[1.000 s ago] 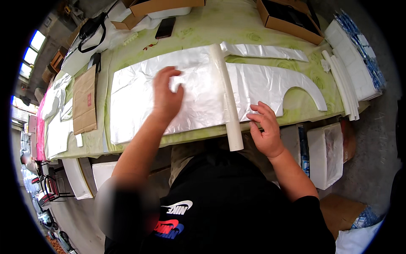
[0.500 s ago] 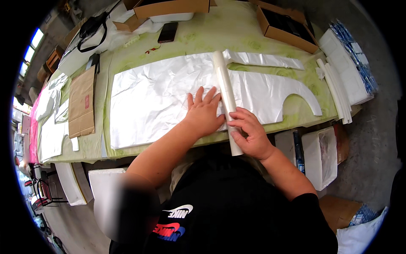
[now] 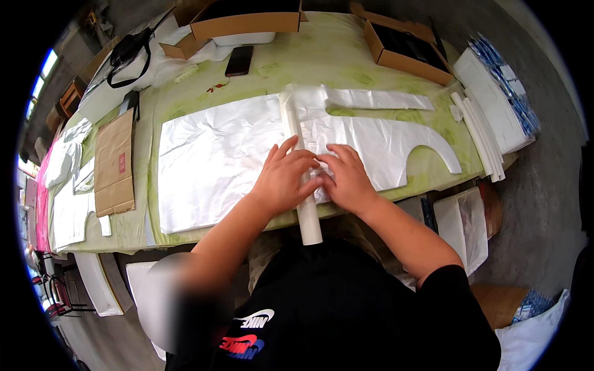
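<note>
A pale cream roll [image 3: 310,224], a long slim tube, lies across a white plastic bag [image 3: 210,157] spread out on the table. The bag has a curved cut-out and long strap-like ends on its right. My left hand [image 3: 283,179] curls over the middle of the roll, its thumb reaching to the right. Just right of the roll, my right hand [image 3: 348,176] rests low over the bag with fingers slightly bent and apart. The fingertips of both hands nearly meet. The roll's near end sticks out past the table edge, and its far end is blurred.
A green patterned cloth [image 3: 334,55] covers the table. At the back are a phone [image 3: 239,60] and cardboard boxes [image 3: 247,25]. A flat cardboard piece [image 3: 114,164] lies left. On the right are white rolls [image 3: 479,136] and a stack of blue-and-white packets [image 3: 507,86].
The roll has shifted left across the bag. My left hand has gone from lying flat on the bag to the roll. My right hand has let go of the roll and moved slightly left.
</note>
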Motion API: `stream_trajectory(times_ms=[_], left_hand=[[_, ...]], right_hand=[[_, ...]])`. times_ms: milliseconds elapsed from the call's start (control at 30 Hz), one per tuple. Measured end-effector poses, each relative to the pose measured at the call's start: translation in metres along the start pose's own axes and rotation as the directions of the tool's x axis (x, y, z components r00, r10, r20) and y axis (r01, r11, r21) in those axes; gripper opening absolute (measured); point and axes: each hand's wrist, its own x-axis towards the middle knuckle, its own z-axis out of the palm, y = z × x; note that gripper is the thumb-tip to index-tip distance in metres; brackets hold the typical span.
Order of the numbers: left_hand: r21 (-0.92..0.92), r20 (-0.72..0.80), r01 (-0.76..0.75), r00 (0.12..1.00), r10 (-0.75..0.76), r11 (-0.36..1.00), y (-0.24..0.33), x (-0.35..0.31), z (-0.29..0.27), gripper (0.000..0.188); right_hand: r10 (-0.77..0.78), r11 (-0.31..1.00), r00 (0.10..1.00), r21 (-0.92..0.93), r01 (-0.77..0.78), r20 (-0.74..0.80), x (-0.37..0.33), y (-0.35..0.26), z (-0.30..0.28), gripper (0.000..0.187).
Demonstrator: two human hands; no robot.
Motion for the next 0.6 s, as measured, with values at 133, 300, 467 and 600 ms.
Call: stream_trajectory(times_ms=[133, 300, 467, 600], left_hand=[[0.017, -0.048, 0.098, 0.994, -0.097, 0.995, 0.001, -0.032, -0.012, 0.045], [-0.082, -0.122, 0.174, 0.976, -0.183, 0.981, -0.002, -0.056, -0.018, 0.050], [-0.134, -0.149, 0.188, 0.967, -0.207, 0.973, -0.004, -0.058, -0.015, 0.049], [-0.308, -0.324, 0.167, 0.907, -0.268, 0.937, -0.019, -0.068, -0.006, 0.031]], right_hand=[[0.110, 0.975, 0.994, -0.195, -0.107, 0.004, 0.052, 0.015, 0.027, 0.062], [0.345, 0.896, 0.935, -0.327, -0.301, 0.085, 0.110, 0.023, 0.033, 0.058], [0.234, 0.957, 0.968, -0.197, -0.212, 0.096, 0.117, 0.029, 0.055, 0.058], [-0.313, 0.934, 0.948, 0.161, 0.319, -0.065, 0.082, -0.041, 0.052, 0.053]])
